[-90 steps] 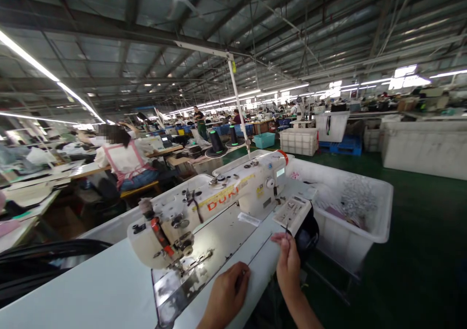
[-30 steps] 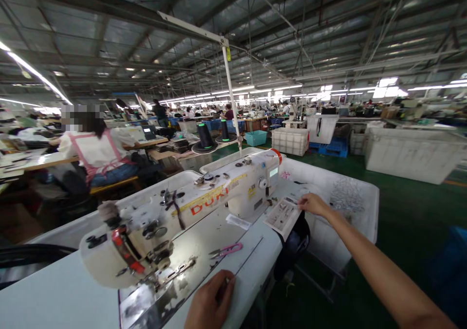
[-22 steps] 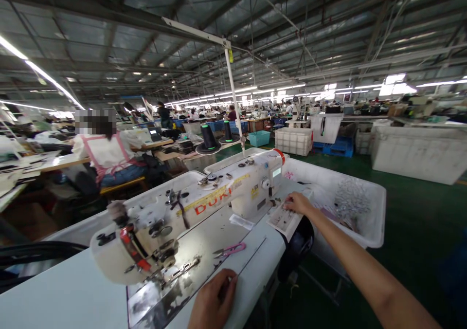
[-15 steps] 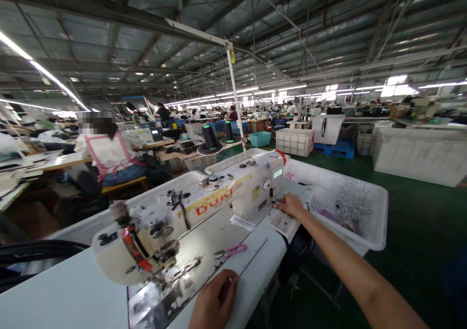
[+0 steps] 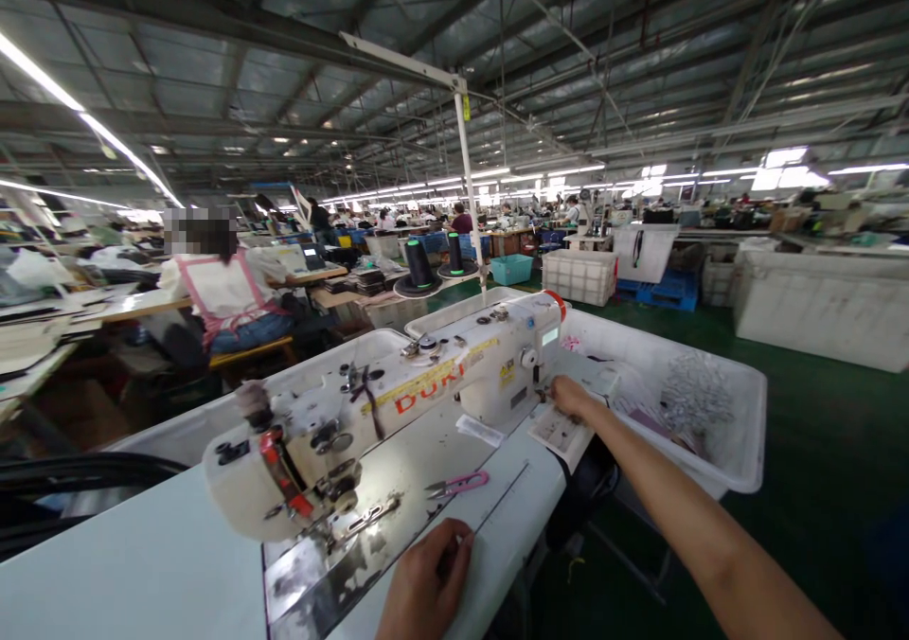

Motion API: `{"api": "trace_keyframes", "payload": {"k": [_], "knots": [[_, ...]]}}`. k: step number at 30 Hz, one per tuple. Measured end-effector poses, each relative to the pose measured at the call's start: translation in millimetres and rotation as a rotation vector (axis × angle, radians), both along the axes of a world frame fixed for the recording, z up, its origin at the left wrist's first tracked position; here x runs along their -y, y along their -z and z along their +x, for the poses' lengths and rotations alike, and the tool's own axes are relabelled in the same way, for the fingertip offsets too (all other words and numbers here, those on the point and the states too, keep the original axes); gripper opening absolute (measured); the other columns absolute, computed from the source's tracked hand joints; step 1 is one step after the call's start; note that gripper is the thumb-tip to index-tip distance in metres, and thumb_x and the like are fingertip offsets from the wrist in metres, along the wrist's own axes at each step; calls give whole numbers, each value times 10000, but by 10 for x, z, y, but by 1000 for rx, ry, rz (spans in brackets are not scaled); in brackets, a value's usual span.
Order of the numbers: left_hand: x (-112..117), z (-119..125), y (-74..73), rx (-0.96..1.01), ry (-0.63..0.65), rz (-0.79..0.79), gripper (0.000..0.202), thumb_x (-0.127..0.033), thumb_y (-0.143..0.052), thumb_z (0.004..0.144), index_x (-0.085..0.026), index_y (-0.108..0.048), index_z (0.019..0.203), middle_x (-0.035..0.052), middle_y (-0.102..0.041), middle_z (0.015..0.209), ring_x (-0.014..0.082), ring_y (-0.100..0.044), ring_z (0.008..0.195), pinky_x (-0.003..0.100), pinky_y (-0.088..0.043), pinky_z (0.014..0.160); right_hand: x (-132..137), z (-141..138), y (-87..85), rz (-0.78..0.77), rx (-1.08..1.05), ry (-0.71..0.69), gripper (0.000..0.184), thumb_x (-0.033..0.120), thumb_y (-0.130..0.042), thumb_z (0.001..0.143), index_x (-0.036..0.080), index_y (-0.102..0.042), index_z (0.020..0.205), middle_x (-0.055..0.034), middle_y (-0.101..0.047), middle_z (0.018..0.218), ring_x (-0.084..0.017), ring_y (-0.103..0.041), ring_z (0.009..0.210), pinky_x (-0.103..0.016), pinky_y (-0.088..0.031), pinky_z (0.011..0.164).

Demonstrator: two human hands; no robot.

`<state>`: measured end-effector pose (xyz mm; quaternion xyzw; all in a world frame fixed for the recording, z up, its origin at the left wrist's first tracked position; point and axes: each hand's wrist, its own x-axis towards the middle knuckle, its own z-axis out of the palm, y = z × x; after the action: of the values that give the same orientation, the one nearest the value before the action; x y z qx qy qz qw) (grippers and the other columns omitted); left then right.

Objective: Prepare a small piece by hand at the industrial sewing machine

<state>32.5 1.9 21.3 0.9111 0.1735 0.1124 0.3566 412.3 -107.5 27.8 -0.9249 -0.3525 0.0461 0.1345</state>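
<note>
A white sewing machine stands on a pale table. My left hand rests near its front edge, fingers curled and thumb drawn against the forefinger; whether anything tiny is pinched there cannot be seen. Just beyond it lie pink-handled thread snips, apart from the hand. My right hand reaches to the machine's far right end, fingers bent together at a small dark item too unclear to name. Beneath that hand is a printed paper sheet with small dark marks or bits. A folded white slip lies against the machine bed.
Black thread cones sit on a stand behind the machine. At the right, a white plastic tub holds a heap of clear, stringy pieces. A co-worker in a pink apron sits at the left. More bins and work tables fill the hall.
The whole scene has shifted slightly right in view as the head turned a little. The right hand's fingers have shifted slightly at the same spot; the left hand stays curled on the table.
</note>
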Motion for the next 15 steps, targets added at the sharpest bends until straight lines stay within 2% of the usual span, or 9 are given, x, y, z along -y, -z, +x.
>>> {"api": "trace_keyframes", "payload": {"k": [4,9,13,15], "knots": [[2,6,-7,-16,-1,4,388,-525,-312,938,-219,-551,923,-15,-473,647,153,-470,622,284,-310,630,153,62,-90,101,-23,68,189,178,-467,923,72,-609,990,-100,-661,961,-155,-608,868,-327,-490,822],[17,11,-25,2,1,11,378,-516,-331,937,-213,-557,929,-15,-486,646,150,-470,611,281,-316,620,178,43,-114,199,-123,21,158,89,-519,840,99,-639,941,-37,-678,801,-108,-603,708,-253,-478,719],[23,-2,-32,-1,-11,3,395,-530,-334,934,-209,-564,921,-12,-498,650,152,-479,617,282,-323,627,134,74,-78,226,-72,52,189,75,-529,816,96,-669,940,-92,-690,939,-155,-618,867,-307,-471,827],[18,-4,-23,-7,-10,8,410,-540,-324,932,-208,-563,916,-11,-487,644,155,-474,615,284,-317,624,124,112,-55,206,-66,58,172,62,-545,793,94,-683,890,-106,-693,933,-170,-618,878,-328,-469,844]]}}
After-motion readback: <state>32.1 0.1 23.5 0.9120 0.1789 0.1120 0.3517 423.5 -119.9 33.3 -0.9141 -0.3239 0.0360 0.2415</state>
